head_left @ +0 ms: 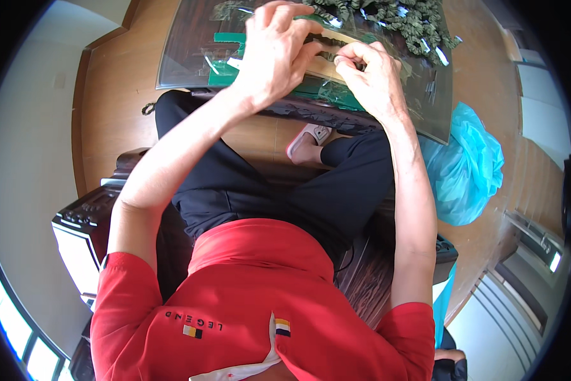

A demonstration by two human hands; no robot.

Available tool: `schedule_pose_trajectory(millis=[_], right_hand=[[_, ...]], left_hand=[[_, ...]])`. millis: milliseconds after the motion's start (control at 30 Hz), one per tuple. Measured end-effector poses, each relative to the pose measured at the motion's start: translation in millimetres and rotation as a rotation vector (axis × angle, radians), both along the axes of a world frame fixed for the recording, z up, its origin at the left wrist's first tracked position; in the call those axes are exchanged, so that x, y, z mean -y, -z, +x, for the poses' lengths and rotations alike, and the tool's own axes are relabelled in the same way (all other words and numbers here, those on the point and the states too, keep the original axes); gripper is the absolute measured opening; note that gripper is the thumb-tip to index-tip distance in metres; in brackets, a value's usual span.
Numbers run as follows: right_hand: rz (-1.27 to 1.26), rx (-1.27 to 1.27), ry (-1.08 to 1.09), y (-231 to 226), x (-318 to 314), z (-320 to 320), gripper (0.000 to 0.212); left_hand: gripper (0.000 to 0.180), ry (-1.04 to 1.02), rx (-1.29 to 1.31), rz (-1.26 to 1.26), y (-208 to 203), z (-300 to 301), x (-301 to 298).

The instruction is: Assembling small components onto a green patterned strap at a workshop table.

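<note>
Both my hands are over a tan, flat board [328, 67] lying on a green mat [224, 77] on the glass-topped table. A dark, knotted-looking cord [326, 42] runs along the board between my fingers. My left hand [276, 47] is bent over the cord's left part, thumb and forefinger drawn together at it. From the right, my right hand [375, 75] pinches the cord, with its thumb and forefinger close together near the board's middle. The fingers cover much of the cord, so its exact kind is hard to tell.
Dark grey-green braided pieces with white tags [399, 22] are heaped at the table's far right. Clear plastic scraps lie around the mat. A light blue plastic bag [469, 168] hangs or stands by the table's right corner. Small metal tools [431, 89] rest near the right edge.
</note>
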State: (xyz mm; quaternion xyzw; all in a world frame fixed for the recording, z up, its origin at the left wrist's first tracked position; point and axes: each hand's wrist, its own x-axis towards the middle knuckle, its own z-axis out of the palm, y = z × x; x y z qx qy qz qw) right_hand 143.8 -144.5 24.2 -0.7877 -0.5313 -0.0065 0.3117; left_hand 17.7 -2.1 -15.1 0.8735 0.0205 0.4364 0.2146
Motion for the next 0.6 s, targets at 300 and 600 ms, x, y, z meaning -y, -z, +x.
schedule_pose_trajectory(millis=[300, 600], right_hand=[[-0.079, -0.122, -0.063, -5.9, -8.9, 7.0, 0.011], [-0.178, 0.148, -0.121, -22.0, -8.6, 6.3, 0.013]], left_hand=[[0.010, -0.486, -0.154, -0.359, -10.4, -8.9, 65.1], [0.009, -0.590, -0.017, -0.346, -5.5, 6.4, 76.9]])
